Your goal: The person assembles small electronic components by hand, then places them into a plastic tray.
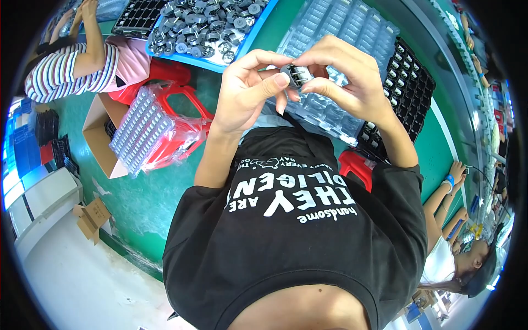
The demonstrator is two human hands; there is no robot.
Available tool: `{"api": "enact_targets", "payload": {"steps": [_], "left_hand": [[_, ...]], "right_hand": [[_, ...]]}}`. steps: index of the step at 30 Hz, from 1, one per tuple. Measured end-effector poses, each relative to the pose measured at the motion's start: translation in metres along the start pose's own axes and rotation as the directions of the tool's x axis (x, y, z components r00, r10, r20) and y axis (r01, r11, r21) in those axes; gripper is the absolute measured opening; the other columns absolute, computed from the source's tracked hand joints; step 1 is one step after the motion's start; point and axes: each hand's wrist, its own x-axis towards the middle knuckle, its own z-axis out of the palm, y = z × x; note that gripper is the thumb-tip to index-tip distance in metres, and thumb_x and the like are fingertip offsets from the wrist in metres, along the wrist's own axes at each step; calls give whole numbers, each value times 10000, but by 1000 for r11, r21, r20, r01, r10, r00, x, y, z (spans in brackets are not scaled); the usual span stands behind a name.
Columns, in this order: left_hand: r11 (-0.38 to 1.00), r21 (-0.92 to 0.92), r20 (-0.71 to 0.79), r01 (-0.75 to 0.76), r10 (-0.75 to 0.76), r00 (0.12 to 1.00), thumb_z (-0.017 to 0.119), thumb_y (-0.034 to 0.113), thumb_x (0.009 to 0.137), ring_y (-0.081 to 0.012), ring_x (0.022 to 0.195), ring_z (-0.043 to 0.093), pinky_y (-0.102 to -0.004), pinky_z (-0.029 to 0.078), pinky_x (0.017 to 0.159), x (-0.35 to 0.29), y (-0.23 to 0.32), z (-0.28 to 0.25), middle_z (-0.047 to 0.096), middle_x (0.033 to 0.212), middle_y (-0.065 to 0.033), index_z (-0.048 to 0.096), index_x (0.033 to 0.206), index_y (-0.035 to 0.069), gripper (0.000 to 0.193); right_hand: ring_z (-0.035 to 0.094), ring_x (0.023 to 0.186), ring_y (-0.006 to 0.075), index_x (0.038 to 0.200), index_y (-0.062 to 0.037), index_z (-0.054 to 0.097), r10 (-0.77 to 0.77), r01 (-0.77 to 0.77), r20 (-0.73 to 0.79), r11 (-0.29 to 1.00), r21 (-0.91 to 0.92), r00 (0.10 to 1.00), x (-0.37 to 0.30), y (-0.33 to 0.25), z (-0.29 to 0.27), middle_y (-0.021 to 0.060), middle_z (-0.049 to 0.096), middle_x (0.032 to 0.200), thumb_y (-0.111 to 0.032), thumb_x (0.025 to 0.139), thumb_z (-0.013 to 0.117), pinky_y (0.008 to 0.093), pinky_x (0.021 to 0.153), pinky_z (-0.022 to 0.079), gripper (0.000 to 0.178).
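Between my two hands, above the front of the bench, is a small grey and black round plastic part [297, 76] with pale or shiny pieces inside its open side. My left hand [250, 91] pinches its left side between thumb and fingers. From the right, my right hand [352, 80] closes thumb and forefinger on its other side. What the inner pieces are is too small to tell. Beneath my hands lie clear plastic blister trays [335, 33] with rows of pockets.
A blue bin [220, 67] heaped with grey round parts [201, 27] stands at the far left. Black trays [407, 91] holding small parts lie right of the clear ones. Red stools [190, 102] and a cardboard box [102, 132] are at left. Other people sit on both sides.
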Motion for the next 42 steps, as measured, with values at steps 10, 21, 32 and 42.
{"api": "enact_targets", "payload": {"steps": [10,21,32,42], "left_hand": [[998,-65,-144,-3,-7,990,634,-45,888,-240,739,689,-280,549,552,5,0,12,657,947,-170,576,1107,-72,228],[41,937,318,-346,304,898,697,-75,806,-260,961,645,-384,534,825,21,-6,-10,649,1049,-137,639,1000,-31,208],[-444,895,59,29,183,981,721,280,834,-395,1163,497,-452,407,970,51,5,-116,486,1293,-230,628,1217,81,441],[-374,923,153,-93,134,979,734,220,812,-349,1046,526,-430,466,871,59,16,-114,526,1188,-173,647,1021,19,303]], "right_hand": [[639,783,226,1074,-15,695,-63,72,52,979,-189,997,5,-6,-2,100,629,915,-99,806,738,311,639,518,283],[677,837,253,890,-19,685,62,-218,-454,928,-301,889,-67,19,-24,109,688,891,2,777,700,335,727,553,116],[644,813,290,838,-25,646,105,-526,-519,284,-802,848,-208,83,-155,100,656,868,-7,789,673,378,695,529,59],[614,907,304,912,2,696,306,-469,-370,375,-800,877,-210,87,-159,115,667,1014,-21,811,658,377,792,516,111]]}}
